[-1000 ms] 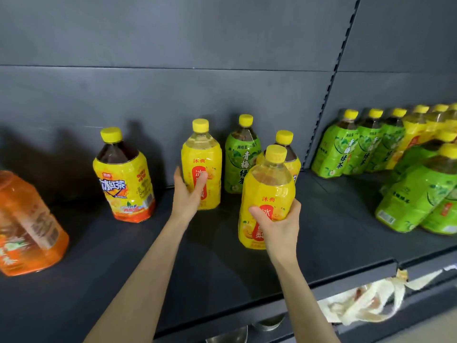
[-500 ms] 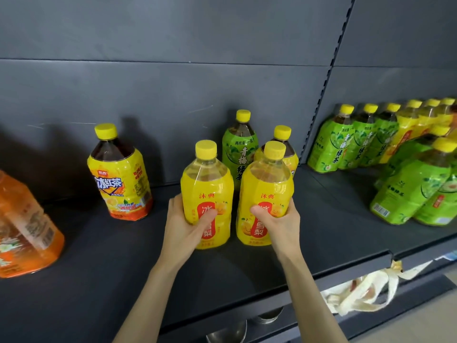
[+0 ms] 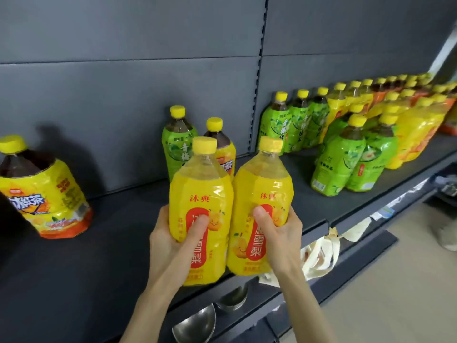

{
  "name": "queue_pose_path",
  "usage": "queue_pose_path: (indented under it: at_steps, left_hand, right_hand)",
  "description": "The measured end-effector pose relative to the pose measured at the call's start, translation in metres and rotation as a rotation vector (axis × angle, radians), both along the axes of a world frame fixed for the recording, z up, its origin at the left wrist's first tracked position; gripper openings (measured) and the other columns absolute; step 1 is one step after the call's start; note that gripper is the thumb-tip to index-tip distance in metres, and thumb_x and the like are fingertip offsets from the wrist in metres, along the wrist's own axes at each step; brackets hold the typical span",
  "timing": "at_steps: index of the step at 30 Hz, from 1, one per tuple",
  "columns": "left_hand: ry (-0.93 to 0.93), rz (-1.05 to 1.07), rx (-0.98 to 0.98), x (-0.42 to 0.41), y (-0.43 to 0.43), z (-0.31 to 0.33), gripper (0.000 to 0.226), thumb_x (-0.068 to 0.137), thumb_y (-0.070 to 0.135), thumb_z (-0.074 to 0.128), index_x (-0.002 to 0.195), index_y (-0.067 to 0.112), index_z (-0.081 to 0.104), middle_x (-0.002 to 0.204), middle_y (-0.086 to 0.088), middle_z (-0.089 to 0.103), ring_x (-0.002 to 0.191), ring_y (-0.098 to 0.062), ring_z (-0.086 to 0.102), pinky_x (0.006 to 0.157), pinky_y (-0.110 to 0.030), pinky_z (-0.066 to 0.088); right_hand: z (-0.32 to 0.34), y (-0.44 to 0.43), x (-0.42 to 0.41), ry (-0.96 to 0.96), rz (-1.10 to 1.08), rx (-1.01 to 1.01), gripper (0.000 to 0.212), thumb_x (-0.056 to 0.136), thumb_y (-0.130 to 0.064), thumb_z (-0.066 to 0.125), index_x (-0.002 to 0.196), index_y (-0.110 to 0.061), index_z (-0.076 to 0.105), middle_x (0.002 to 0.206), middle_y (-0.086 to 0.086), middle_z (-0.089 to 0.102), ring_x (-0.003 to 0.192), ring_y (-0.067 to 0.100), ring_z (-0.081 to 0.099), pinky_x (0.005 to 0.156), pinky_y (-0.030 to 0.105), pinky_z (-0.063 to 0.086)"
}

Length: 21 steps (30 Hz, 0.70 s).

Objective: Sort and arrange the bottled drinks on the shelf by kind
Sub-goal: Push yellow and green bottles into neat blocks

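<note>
Head view: left hand (image 3: 168,240) grips left pear bottle (image 3: 200,211), right hand (image 3: 282,233) grips right pear bottle (image 3: 261,206), bottles touching.

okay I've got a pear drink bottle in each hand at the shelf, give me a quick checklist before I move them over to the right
1. Left hand grip on the left yellow-labelled pear drink bottle: ok, thumb across the label.
2. Right hand grip on the right yellow-labelled pear drink bottle: ok.
3. Yellow screw caps closed: ok, both seated.
4. Both bottles same kind: ok, matching labels.
5. Free spot among the yellow-labelled bottles at far right: cannot tell, that row looks crowded.
6. Green-labelled tea bottles in front clear of the path: not ok, they lean.
</note>
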<state>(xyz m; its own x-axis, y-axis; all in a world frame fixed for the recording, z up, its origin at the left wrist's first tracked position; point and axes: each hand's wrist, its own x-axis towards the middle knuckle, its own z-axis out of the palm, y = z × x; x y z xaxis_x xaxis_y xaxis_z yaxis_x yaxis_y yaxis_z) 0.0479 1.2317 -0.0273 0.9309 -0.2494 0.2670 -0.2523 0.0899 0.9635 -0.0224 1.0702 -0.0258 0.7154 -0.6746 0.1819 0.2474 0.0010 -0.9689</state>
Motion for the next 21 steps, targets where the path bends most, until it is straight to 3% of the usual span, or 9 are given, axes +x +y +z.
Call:
queue_pose_path:
  at_steps: [5,16,21]
  left_hand:
    - [0.041,-0.106,-0.047,-0.029,-0.076,0.007,0.058,0.058,0.068,0.062,0.104,0.034,0.059,0.091,0.014,0.071,0.081,-0.007,0.07,0.059,-0.017,0.054]
    - [0.057,-0.256,-0.078,-0.154,-0.293,-0.009,0.062,0.058,0.069,0.061,0.103,0.027,0.06,0.088,0.011,0.071,0.077,-0.009,0.07,0.059,-0.018,0.053]
    - [0.064,-0.313,-0.065,-0.178,-0.37,-0.003,0.066,0.054,0.078,0.063,0.105,0.036,0.061,0.094,0.008,0.072,0.084,-0.013,0.07,0.071,-0.035,0.055]
  right_hand:
    - [0.01,-0.067,-0.051,0.018,-0.152,-0.006,0.068,0.051,-0.062,0.071,0.104,-0.02,0.064,0.088,-0.005,0.075,0.078,0.015,0.073,0.06,0.023,0.056]
    - [0.013,-0.264,-0.196,0.068,-0.316,-0.079,0.059,0.048,-0.058,0.074,0.094,-0.022,0.065,0.081,-0.006,0.075,0.072,0.014,0.072,0.056,0.02,0.054]
    - [0.014,-0.335,-0.229,0.037,-0.354,-0.052,0.062,0.048,-0.056,0.074,0.097,-0.019,0.065,0.082,-0.005,0.075,0.072,0.014,0.073,0.055,0.019,0.053]
